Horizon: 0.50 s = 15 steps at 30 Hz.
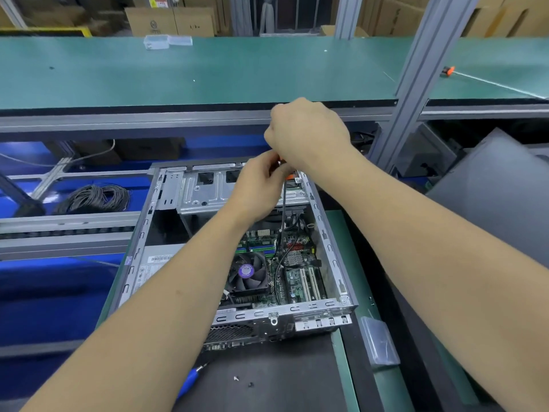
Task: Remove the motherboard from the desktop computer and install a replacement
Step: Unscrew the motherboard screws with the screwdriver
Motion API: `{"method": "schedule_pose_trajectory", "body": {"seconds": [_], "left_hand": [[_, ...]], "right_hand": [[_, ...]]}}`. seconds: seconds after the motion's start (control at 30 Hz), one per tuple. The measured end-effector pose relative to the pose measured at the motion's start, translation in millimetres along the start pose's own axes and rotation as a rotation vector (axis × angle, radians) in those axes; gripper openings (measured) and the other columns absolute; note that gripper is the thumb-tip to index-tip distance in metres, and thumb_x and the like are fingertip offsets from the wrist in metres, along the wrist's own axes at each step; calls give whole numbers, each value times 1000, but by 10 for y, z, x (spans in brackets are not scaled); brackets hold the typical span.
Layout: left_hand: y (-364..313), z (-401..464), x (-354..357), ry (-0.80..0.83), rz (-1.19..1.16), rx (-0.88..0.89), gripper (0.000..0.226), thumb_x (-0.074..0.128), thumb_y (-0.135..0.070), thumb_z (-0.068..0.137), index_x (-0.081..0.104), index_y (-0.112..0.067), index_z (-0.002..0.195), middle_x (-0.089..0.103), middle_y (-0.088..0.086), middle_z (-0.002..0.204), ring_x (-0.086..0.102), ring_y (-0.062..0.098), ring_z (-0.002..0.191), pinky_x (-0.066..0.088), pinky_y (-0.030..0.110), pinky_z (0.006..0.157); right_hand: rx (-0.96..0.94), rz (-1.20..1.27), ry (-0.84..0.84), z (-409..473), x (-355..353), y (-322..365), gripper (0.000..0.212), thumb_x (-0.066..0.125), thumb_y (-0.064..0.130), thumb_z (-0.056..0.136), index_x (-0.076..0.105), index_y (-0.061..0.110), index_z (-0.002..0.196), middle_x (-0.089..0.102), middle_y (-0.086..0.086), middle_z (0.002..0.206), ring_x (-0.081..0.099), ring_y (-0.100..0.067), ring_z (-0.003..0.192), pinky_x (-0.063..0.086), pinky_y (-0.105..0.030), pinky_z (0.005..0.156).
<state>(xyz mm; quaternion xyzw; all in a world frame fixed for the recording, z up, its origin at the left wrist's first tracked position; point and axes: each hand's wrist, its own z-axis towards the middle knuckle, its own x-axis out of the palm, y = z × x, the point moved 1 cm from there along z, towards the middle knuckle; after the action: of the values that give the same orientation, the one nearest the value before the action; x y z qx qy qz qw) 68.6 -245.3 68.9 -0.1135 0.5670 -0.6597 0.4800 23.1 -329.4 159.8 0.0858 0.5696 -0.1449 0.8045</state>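
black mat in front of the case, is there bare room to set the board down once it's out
Partly. The black mat has an open stretch between the case rear and the near edge, bordered left by the blue screwdriver; two small loose bits lie there. The green upper shelf is mostly bare. Inside the case is crowded: fan, cables, both hands at the drive bay.

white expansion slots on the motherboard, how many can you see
2: long white plastic expansion slots side by side at the green motherboard's near right, one left of the other. Cables may hide more.
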Motion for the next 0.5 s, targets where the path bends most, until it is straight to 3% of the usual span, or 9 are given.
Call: {"method": "schedule_pose_trajectory", "body": {"seconds": [0.07,0.13,0.2,0.3,0.4,0.5], "left_hand": [[52,-20,6,-43,2,1,26,55,-16,99,56,-31,77,66,-2,74,51,2,62,39,21,59],[75,-33,-7,-72,-9,11,26,56,-18,98,54,-28,75,61,-4,67,44,4,58,33,23,54],[84,-41,-26,-94,-31,22,29,58,-18,98,52,-29,72,54,-12,58,40,3,54,30,20,51],[96,-45,-31,-108,-44,23,26,61,-21,97,55,-31,74,56,-2,60,38,5,55,30,24,53],[72,-50,-14,-108,-83,31,25,65,-22,96,57,-37,76,55,-19,56,40,1,52,29,15,51],[20,-27,55,-87,-61,42,25,67,-25,94,55,-34,74,49,-23,52,36,2,49,26,15,48]], "right_hand": [[-38,22,-3,33,32,17,10,41,10,91,46,13,83,33,-3,65,45,-33,74,28,-31,55],[-79,50,-10,60,56,25,9,41,15,92,48,13,87,34,-3,66,45,-34,74,22,-31,51],[-113,80,-13,76,79,20,13,41,19,94,53,14,93,34,-2,67,44,-34,74,27,-32,57],[-154,121,-8,79,84,4,13,41,23,95,50,14,93,34,-1,65,42,-34,68,30,-34,62],[-184,171,8,36,74,-82,16,42,30,98,38,16,89,36,0,64,38,-31,62,29,-34,60],[-168,289,62,-51,47,-257,22,43,37,100,38,16,96,45,-1,70,46,-33,69,32,-36,59]]}}
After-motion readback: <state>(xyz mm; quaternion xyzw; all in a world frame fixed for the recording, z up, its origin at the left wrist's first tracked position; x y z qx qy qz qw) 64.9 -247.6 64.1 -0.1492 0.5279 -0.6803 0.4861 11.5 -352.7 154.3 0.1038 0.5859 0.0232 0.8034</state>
